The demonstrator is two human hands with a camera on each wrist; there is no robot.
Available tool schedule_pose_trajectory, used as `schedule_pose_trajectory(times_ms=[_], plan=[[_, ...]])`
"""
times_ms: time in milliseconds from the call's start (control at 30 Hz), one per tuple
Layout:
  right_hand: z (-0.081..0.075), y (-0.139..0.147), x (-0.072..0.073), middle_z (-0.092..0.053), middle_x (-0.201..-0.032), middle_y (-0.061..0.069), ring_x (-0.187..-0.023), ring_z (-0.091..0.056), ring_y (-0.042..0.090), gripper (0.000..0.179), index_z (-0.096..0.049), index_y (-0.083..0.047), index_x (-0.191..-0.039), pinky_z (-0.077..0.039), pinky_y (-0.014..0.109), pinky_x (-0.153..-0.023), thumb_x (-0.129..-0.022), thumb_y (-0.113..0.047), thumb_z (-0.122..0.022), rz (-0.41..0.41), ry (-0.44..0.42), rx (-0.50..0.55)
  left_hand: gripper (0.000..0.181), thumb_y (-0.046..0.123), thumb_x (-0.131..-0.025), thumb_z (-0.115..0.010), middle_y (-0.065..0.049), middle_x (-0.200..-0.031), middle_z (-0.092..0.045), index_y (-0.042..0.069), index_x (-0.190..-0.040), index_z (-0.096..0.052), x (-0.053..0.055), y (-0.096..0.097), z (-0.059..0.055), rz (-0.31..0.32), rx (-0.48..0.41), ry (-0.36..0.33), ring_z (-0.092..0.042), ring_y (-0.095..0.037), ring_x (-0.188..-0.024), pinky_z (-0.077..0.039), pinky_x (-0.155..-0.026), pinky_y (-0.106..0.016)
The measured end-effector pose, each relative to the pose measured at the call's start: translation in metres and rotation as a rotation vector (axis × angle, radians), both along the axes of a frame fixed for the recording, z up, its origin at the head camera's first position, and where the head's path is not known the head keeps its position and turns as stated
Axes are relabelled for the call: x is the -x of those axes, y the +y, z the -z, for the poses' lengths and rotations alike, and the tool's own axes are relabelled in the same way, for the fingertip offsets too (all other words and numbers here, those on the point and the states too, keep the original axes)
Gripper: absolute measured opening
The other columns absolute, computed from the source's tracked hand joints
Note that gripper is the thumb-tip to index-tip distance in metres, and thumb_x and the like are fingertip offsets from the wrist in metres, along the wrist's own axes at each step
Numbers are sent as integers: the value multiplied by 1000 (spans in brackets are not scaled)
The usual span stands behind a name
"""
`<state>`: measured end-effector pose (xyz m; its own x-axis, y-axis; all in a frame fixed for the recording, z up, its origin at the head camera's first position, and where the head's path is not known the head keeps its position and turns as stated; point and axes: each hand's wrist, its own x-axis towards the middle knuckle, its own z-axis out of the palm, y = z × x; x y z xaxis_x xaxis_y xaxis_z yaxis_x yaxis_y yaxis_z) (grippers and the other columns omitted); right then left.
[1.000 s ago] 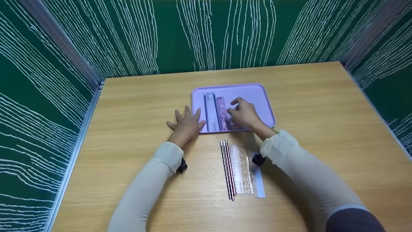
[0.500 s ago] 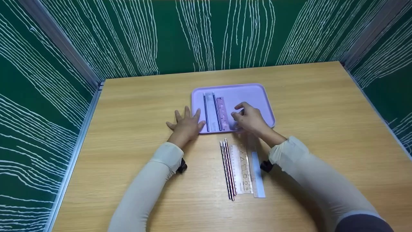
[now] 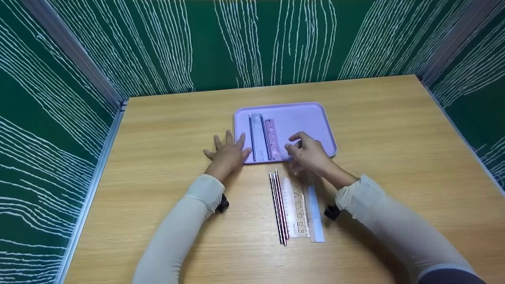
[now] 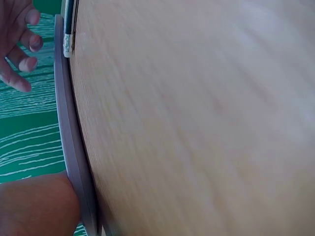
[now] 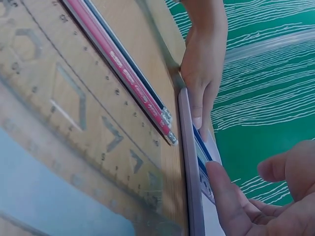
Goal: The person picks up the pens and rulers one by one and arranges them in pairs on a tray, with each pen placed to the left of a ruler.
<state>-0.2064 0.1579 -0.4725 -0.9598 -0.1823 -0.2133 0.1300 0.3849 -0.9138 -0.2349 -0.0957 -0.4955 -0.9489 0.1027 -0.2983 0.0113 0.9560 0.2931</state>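
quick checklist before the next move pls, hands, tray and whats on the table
1. Right hand free: ok, the bare right hand holds nothing visible.
2. Tray attended: ok, the bare, spread left hand rests at the near left corner of the light-purple rectangular tray.
3. How firmly it presses: cannot tell.
4. Everything in the tray: not ok, the shiny red pencil, clear plastic stencil ruler and flat blue-and-clear ruler lie on the light-brown wooden table.

Tray [image 3: 303, 118] free on right; pink ruler [image 3: 272, 139] leftward
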Motion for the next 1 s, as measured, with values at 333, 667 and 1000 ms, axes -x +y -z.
schedule_pose_trajectory(times_ms=[333, 667, 1000], plan=[[3, 2, -11, -60, -110, 23, -75, -72, 39, 45, -47, -1, -138, -64, 47, -66, -103, -25, -60, -10, -39, 64, 64, 61, -105, -35, -13, -174, 3, 39, -163, -17, 1, 0, 1, 5, 22, -4, 9, -56, -153, -2, -105, -89], [5, -2, -27, -59, -108, 24, -82, -72, 44, 46, -46, 1, -139, -64, 49, -68, -102, -20, -62, -28, -87, 128, 64, 59, -106, -35, -14, -173, 2, 38, -164, -18, 3, 1, 2, 6, 19, -9, 9, -57, -153, -2, -104, -90], [9, -5, -41, -60, -111, 21, -87, -72, 40, 53, -43, 1, -139, -64, 49, -70, -96, -15, -71, -51, -71, 141, 64, 59, -106, -36, -14, -173, 3, 38, -164, -18, 1, 1, -1, 2, 8, -16, 10, -56, -153, -1, -104, -90]])
